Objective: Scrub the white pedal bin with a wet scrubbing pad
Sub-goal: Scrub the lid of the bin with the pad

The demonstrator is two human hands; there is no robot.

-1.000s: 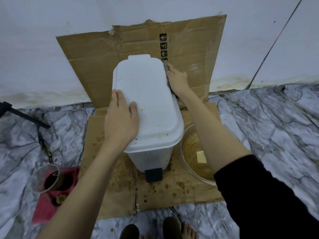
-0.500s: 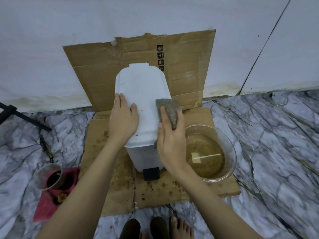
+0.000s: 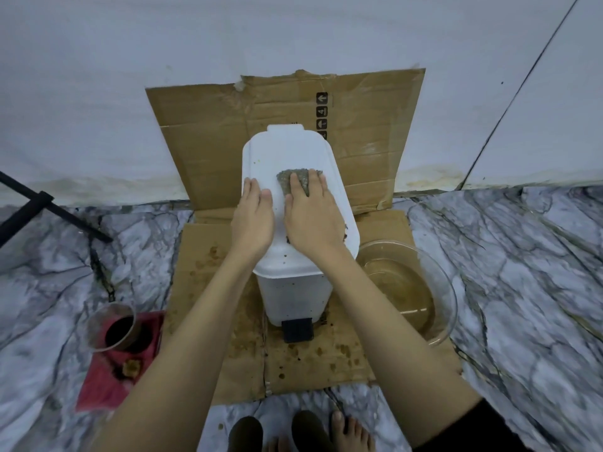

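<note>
The white pedal bin point(image 3: 287, 151) stands on stained cardboard with its lid closed and its black pedal point(image 3: 297, 330) facing me. My right hand point(image 3: 313, 220) lies flat on the lid, pressing a grey scrubbing pad point(image 3: 287, 181) against it; most of the pad is hidden under the palm and fingers. My left hand point(image 3: 253, 220) rests flat on the lid's left side, holding nothing. Small brown specks dot the lid and the bin's front wall.
A glass bowl point(image 3: 447, 288) of murky water sits right of the bin. A cup of dark liquid point(image 3: 114, 327) stands on a red cloth point(image 3: 104, 383) at the left. Cardboard point(image 3: 208, 135) leans on the wall behind. A black stand leg point(image 3: 49, 207) lies far left.
My right hand brought the pad from the bin's right side over the front edge onto the lid top, and now presses it flat. My left hand stayed on the lid.
</note>
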